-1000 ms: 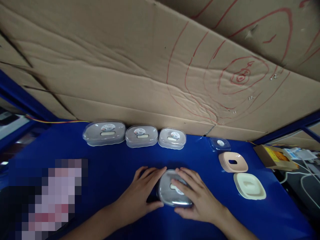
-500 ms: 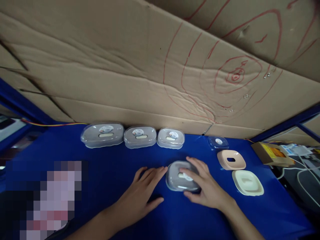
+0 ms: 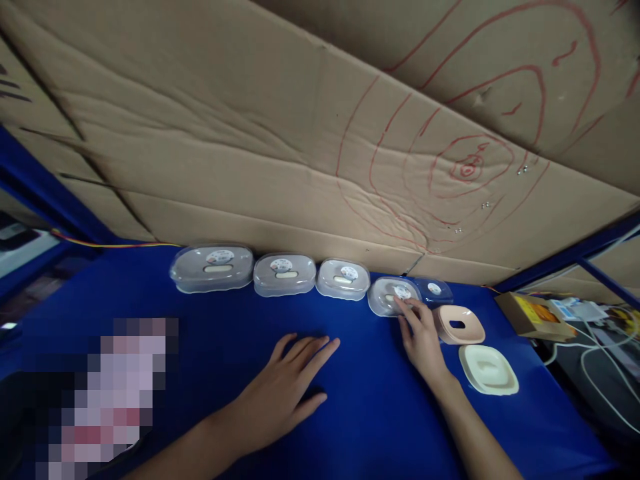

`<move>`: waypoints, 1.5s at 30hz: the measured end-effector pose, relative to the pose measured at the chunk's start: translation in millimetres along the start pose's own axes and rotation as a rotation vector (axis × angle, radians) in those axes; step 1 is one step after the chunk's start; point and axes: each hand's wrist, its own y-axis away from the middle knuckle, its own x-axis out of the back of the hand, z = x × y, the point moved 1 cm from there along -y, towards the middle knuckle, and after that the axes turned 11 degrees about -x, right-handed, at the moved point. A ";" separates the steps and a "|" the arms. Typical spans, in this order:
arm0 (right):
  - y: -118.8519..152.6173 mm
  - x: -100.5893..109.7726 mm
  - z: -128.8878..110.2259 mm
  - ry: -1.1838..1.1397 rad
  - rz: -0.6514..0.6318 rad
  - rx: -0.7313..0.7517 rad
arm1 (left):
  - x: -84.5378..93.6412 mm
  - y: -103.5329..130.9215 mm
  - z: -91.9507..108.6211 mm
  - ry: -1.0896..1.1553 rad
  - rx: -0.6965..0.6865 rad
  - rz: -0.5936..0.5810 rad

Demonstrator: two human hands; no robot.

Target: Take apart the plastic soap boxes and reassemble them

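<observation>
Four clear-lidded oval boxes stand in a row along the cardboard wall: the far left box (image 3: 213, 277), the second box (image 3: 285, 283), the third box (image 3: 343, 289) and the rightmost box (image 3: 384, 301). My right hand (image 3: 420, 337) touches the right side of the rightmost box with its fingertips, fingers extended and not wrapped round it. Flat over the blue table, my left hand (image 3: 295, 383) holds nothing, its fingers spread. Right of my right hand are a clear lid (image 3: 440, 291), a pink part with a slot (image 3: 470, 328) and a cream tray (image 3: 500, 380).
The cardboard wall (image 3: 240, 173) with red drawn lines rises behind the blue table (image 3: 350, 427). An open carton (image 3: 530, 320) and white cables (image 3: 595, 373) lie beyond the right edge. A pixelated patch covers the lower left.
My right hand has moved the box from the middle of the table back to the row's right end, and its grip has loosened. My left hand stays spread. The view has shifted slightly.
</observation>
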 end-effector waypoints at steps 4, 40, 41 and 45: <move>-3.7 10.5 -10.3 -0.034 -0.082 0.016 | -0.5 0.0 -0.6 -0.021 -0.007 -0.006; 62.2 63.0 73.8 0.401 -0.108 -0.295 | 8.5 0.3 0.9 -0.035 -0.079 -0.020; 66.4 60.5 72.5 0.363 -0.126 -0.256 | 8.4 0.2 1.1 -0.034 -0.081 -0.017; 69.7 52.5 28.5 0.187 -0.256 -0.076 | 7.5 0.1 0.8 -0.037 -0.081 -0.034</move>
